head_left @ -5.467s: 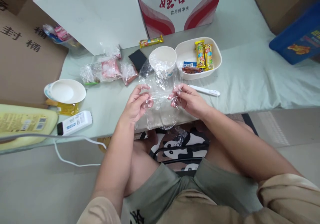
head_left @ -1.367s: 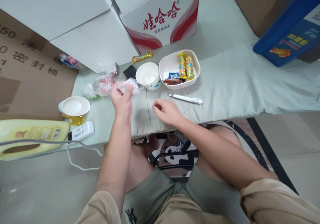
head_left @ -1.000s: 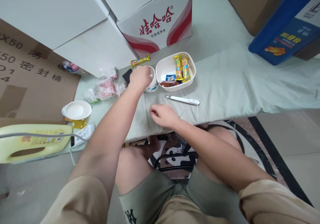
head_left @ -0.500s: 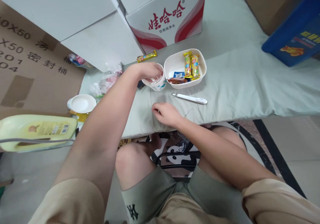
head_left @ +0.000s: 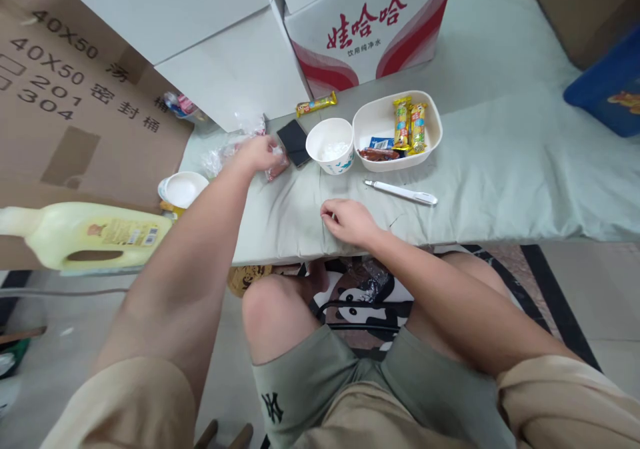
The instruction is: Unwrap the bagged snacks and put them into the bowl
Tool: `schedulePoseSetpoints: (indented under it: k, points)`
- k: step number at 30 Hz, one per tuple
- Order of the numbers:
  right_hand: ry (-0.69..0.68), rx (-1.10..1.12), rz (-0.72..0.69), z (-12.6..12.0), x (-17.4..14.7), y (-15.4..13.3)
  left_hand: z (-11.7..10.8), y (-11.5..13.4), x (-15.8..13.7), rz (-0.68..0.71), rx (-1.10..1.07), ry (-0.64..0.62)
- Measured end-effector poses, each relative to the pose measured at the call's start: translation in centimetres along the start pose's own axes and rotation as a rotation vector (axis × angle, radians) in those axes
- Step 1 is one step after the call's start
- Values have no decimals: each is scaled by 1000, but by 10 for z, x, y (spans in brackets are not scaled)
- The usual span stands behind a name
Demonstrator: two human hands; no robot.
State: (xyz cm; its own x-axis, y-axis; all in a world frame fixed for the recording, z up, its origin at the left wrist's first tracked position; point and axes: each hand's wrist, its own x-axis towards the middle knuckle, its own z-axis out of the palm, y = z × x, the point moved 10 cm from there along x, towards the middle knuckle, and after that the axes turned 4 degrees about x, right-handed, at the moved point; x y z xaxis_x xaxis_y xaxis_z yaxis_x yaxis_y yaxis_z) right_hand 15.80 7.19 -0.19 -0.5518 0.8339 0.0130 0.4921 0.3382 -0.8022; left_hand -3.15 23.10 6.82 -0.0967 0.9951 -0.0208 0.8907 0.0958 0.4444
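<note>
Left hand [head_left: 260,154] out over the cloth-covered counter [head_left: 500,169], palm down, fingers bent into a narrow curl, and they're right on a clear-wrapped reddish packet [head_left: 277,169]! Gripped or only touched? I can't tell. That packet lies on the pale green cloth, just left of a dark flat device [head_left: 294,141], with other clear wrappers [head_left: 216,160] partly behind the forearm.

Over to the right hand [head_left: 347,222]: a loose fist resting near the counter's front edge, its inside hidden from view. Beyond it, the paper cup [head_left: 330,130] stands upright with crumpled clear plastic [head_left: 334,151] inside.

Just beside the cup, the white tray [head_left: 371,117] carries 2 yellow packets [head_left: 402,123] on its right, a blue packet [head_left: 381,143] and a reddish-brown packet [head_left: 379,155] at near left. In front, a slim white tool [head_left: 403,193] lies aslant; behind the cup, 1 more yellow packet [head_left: 317,104] lies near the printed box [head_left: 370,42].
</note>
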Motion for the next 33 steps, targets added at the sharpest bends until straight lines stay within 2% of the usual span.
schedulePoseSetpoints:
  k: [3, 5, 7, 9, 12, 14, 17, 18, 19, 22, 24, 26, 28, 30, 33]
  points:
    - [-4, -14, 7, 3, 1, 1, 22, -12, -20, -11, 183, -36]
    - [-3, -18, 9, 4, 2, 3, 26, -11, -29, -16, 281, 11]
    - [-2, -18, 6, 6, 2, 4, 19, -9, -33, -15, 284, 89]
    - [-3, -21, 1, 6, 1, 4, 0, -8, -32, -28, 185, 238]
    - [-2, -22, 1, 6, 0, 4, -41, -14, -44, -61, -112, 569]
    - [19, 16, 9, 4, 0, 4, -58, -8, -68, -3, -290, 760]
    - [104, 296, 74, -3, 1, 12, -55, 22, -125, 196, -449, 894]
    - [134, 474, 124, -5, 1, 19, -47, 34, -146, 250, -447, 901]
    - [161, 675, 178, -5, 2, 27, -34, 46, -163, 295, -424, 855]
    - [217, 1153, 262, -2, 2, 44, 22, 71, -193, 381, -348, 571]
    - [243, 1229, 237, -6, 0, 48, 55, 79, -203, 450, -317, 414]
    - [272, 1182, 224, -11, -4, 53, 76, 81, -208, 514, -310, 302]
    - [295, 1135, 225, -15, -9, 58, 84, 81, -211, 581, -316, 238]
    - [302, 1118, 211, -21, -12, 60, 79, 76, -213, 608, -333, 250]
    - [309, 1048, 176, -30, -14, 59, 61, 50, -205, 467, -476, 338]
